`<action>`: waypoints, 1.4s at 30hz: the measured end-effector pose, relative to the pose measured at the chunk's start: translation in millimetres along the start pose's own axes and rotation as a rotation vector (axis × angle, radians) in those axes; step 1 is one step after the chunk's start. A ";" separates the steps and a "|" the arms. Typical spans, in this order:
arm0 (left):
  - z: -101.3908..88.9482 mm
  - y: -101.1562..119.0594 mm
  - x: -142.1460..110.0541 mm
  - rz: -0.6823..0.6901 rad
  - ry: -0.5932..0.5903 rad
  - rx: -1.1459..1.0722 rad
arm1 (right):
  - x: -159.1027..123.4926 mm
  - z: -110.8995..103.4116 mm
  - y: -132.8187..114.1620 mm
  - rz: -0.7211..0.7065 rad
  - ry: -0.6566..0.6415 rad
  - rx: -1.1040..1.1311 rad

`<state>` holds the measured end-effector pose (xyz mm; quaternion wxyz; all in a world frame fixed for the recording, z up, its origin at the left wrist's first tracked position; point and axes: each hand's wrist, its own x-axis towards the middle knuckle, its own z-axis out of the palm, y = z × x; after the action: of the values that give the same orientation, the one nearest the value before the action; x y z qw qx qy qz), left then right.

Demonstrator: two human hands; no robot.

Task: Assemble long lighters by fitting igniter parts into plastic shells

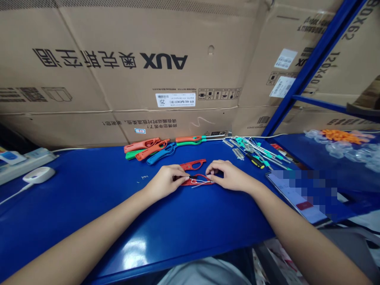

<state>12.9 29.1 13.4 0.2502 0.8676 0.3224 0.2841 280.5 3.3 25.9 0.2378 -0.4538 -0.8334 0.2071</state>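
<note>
Left hand [168, 182]: my fingertips pinched a black part [192, 177].
Right hand [230, 175]: narrow; I couldn't tell whether it held anything.
Red shell [185, 183]: lay open between my hands, white wire [194, 181] inside, second half [187, 165] unjoined.

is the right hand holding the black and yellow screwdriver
No, the screwdriver lies on the blue table, apart from the right hand, which is at the wired red casing.

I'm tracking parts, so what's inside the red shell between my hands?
A black part and white wires show in the red shell. Your left hand and right hand partly cover its ends; what's beneath is hidden.
</note>
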 end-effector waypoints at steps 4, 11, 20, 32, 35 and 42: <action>2.7 0.6 -1.2 0.055 -0.001 0.011 | 2.2 9.6 -10.0 -0.154 0.060 -0.093; 9.1 5.1 -3.8 0.102 -0.023 0.080 | 10.7 27.0 -5.9 -0.171 0.105 -0.060; 16.5 5.2 -3.0 0.050 0.037 -0.009 | 11.9 26.0 -3.9 -0.229 0.096 -0.019; 10.8 11.6 -6.0 0.053 -0.028 0.010 | 10.1 23.5 -2.2 -0.291 0.121 0.058; 8.8 10.2 -4.7 0.048 -0.054 0.004 | 9.9 22.6 -1.8 -0.287 0.107 0.041; 9.5 6.3 -3.5 0.034 -0.048 -0.011 | 8.1 19.3 -1.2 -0.323 0.066 -0.057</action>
<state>19.7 20.0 9.4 0.2575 0.8782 0.3001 0.2692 264.7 7.2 12.8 0.2823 -0.3271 -0.8928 0.1272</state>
